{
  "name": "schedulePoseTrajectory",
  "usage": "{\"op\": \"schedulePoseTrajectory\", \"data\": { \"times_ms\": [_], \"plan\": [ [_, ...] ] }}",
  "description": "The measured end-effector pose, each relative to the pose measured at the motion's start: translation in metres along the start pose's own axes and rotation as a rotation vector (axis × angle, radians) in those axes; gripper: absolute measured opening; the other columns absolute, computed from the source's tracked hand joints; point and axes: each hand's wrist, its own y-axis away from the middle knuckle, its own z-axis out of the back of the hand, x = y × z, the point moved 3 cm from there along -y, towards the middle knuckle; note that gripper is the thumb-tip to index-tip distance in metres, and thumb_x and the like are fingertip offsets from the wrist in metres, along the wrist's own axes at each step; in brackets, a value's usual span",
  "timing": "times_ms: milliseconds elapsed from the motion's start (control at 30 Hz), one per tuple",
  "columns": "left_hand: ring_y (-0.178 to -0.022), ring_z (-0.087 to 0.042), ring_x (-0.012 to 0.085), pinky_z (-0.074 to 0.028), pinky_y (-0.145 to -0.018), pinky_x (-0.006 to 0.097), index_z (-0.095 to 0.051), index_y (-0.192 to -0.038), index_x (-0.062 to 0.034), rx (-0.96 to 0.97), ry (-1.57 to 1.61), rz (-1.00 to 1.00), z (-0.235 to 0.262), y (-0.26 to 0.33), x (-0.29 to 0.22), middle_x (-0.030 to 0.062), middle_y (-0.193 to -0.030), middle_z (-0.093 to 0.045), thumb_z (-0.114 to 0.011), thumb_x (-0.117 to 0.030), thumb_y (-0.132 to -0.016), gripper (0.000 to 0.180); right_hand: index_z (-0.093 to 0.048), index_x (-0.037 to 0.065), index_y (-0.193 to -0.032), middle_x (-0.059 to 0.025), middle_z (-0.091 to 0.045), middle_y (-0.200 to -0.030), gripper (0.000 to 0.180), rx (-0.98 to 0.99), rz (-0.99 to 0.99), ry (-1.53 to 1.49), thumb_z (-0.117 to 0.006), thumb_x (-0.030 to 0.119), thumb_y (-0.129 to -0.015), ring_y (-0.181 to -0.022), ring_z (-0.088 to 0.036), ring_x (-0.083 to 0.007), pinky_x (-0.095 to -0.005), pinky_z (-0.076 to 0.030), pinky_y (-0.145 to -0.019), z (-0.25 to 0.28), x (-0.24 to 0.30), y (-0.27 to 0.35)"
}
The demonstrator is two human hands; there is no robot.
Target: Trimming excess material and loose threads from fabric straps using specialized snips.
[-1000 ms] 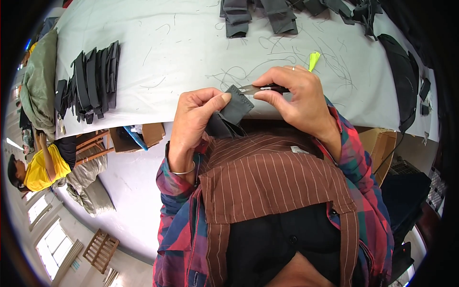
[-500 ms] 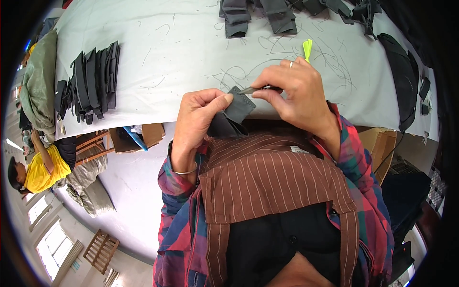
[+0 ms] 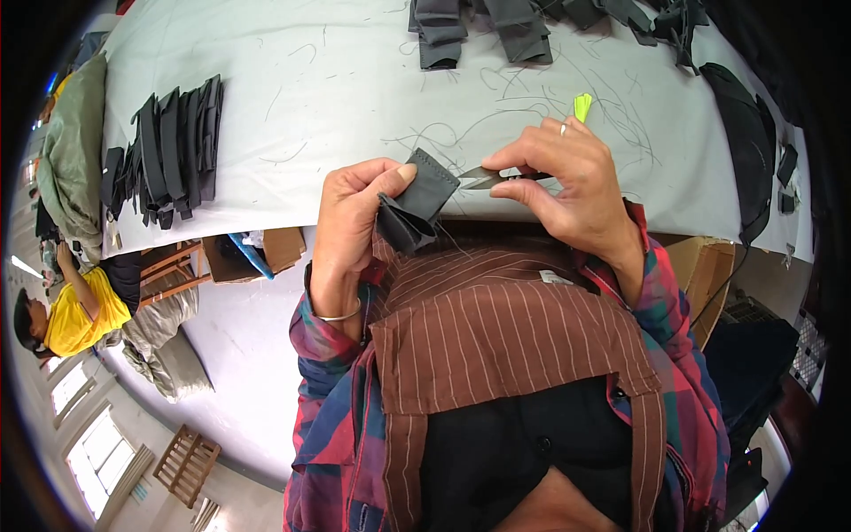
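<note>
My left hand pinches a folded dark grey fabric strip between thumb and fingers, just above my apron. A line of stitching runs along the strip's upper edge, and a loose thread trails from its lower part. To the right, my right hand is closed around thread snips whose slim metal blades are parted. Their tips point at the strip's right corner, very close to it; whether they touch is hard to tell. A bright yellow-green ribbon tag sticks out above the right hand.
A white-covered table bears scattered thread ends. A row of dark strips lies at left, with more dark strips at the far edge. A black fabric piece lies at right. A person in a yellow top is at the far left.
The snips and my right hand have moved right, away from the stitched edge, and the blades have parted. My left hand has turned the strip, showing more of its flat face.
</note>
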Motion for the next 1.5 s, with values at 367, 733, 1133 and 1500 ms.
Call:
{"op": "schedulePoseTrajectory", "data": {
  "times_ms": [367,733,1133,1500],
  "plan": [
    [-0.052,-0.053,0.0049,-0.041,-0.048,0.018,-0.067,-0.081,0.0051,-0.02,-0.017,-0.009,0.0,0.003,0.0,0.0022,-0.065,-0.062,-0.063,-0.011,-0.087,0.018,-0.067,0.012,-0.084,0.0009,-0.054,-0.065,0.025,-0.049,0.146,0.116,-0.079,0.013,-0.062,-0.057,-0.043,-0.019,-0.0313,-0.029,-0.058,0.0,0.008,0.001],
    [-0.053,-0.054,0.0056,-0.043,-0.048,0.018,-0.067,-0.081,0.0053,-0.008,0.002,-0.017,-0.001,0.003,0.0,0.003,-0.065,-0.062,-0.062,-0.011,-0.087,0.018,-0.067,0.015,-0.084,0.0021,-0.051,-0.061,0.026,-0.086,0.191,0.174,-0.08,0.015,-0.061,-0.055,-0.041,-0.0176,-0.0304,-0.028,-0.057,0.0,0.011,0.002],
    [-0.053,-0.055,0.0066,-0.044,-0.049,0.019,-0.066,-0.082,0.0059,0.005,0.004,-0.019,-0.001,0.006,-0.001,0.004,-0.066,-0.063,-0.062,-0.011,-0.088,0.018,-0.067,0.016,-0.084,0.0027,-0.051,-0.062,0.028,-0.111,0.214,0.207,-0.08,0.015,-0.06,-0.056,-0.042,-0.0178,-0.0306,-0.028,-0.058,0.003,0.013,0.004],
    [-0.054,-0.057,0.0074,-0.045,-0.05,0.019,-0.066,-0.082,0.0063,0.019,0.013,-0.011,-0.002,0.007,0.0,0.0049,-0.067,-0.063,-0.062,-0.011,-0.088,0.018,-0.067,0.015,-0.083,0.0034,-0.05,-0.062,0.028,-0.112,0.228,0.225,-0.08,0.016,-0.058,-0.058,-0.042,-0.0173,-0.0304,-0.028,-0.058,0.0,0.016,0.005]
  ]
}}
